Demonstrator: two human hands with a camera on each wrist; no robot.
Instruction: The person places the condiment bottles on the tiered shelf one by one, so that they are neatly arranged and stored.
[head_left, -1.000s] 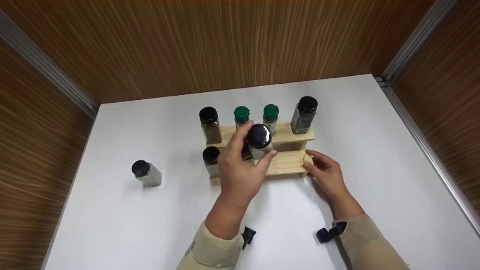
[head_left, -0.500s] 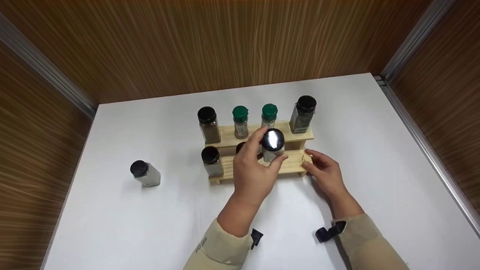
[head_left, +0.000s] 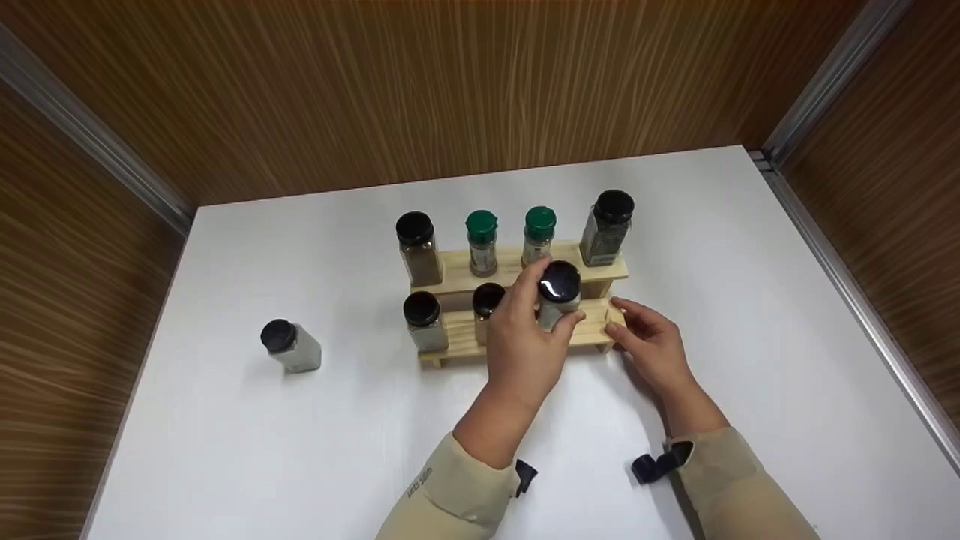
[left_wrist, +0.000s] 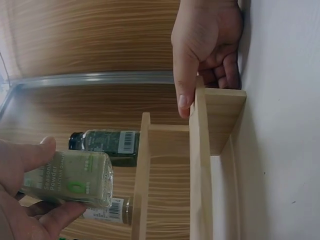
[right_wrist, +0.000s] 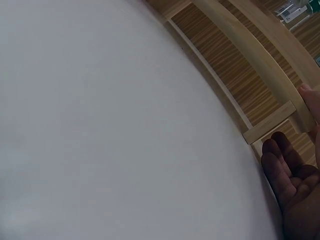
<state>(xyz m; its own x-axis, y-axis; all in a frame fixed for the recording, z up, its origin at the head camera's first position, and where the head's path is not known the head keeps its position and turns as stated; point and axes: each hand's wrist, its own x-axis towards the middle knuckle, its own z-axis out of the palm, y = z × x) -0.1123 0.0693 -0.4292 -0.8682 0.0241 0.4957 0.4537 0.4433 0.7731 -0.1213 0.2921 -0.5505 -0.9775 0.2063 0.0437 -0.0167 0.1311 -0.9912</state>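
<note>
My left hand (head_left: pixel 525 337) grips a glass seasoning jar (left_wrist: pixel 75 175) with a black lid, held over the right part of the rack's lower step. "Seasoning Powder" is readable on its side in the left wrist view, and its base is apart from the wooden board there. The two-step wooden spice rack (head_left: pixel 465 281) stands on the white table. At the rack's right end, my right hand (head_left: pixel 652 341) pinches the lower board between thumb and fingers. A black-lidded jar (head_left: pixel 487 300) on the lower step is partly hidden behind my left hand.
On the upper step stand two green-capped jars (head_left: pixel 482 240) between two black-lidded jars (head_left: pixel 606 229). Another black-lidded jar (head_left: pixel 425 322) sits at the lower step's left end. A separate pale jar (head_left: pixel 292 346) is on the table at left. Wood-grain panels (head_left: pixel 480 90) enclose the table.
My left hand has carried the seasoning jar rightward along the rack, uncovering the lower-step jars to its left. The right hand keeps its hold on the rack's end.
</note>
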